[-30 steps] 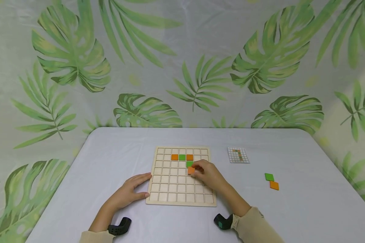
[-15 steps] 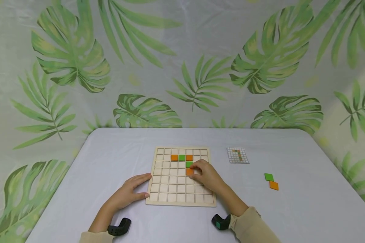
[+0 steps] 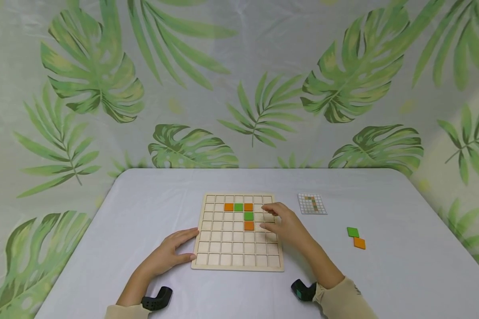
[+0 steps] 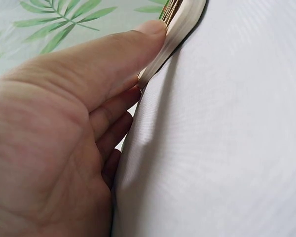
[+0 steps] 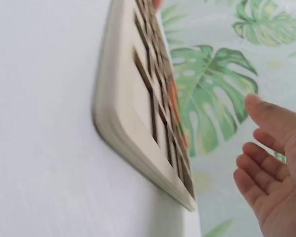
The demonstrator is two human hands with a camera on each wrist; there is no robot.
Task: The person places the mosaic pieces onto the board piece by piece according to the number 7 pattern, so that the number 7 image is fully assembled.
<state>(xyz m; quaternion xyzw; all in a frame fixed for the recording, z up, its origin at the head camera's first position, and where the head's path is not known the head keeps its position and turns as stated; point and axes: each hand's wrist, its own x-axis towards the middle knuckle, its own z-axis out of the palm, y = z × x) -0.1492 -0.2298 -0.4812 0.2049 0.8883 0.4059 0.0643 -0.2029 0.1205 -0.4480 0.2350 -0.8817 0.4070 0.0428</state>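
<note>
Right fingers (some hidden) above board

So we've got a white table with a wooden grid board on it. Right of the board: a printed card, then farther right a green tile touching an orange tile.

Closer to us than the near edge of the grid board, we see a beige left sleeve and a matching right sleeve — the latter with a small dark marking. We wear two black, bent pieces — the left wrist piece dotted, the right wrist piece bearing a green patch.
</note>
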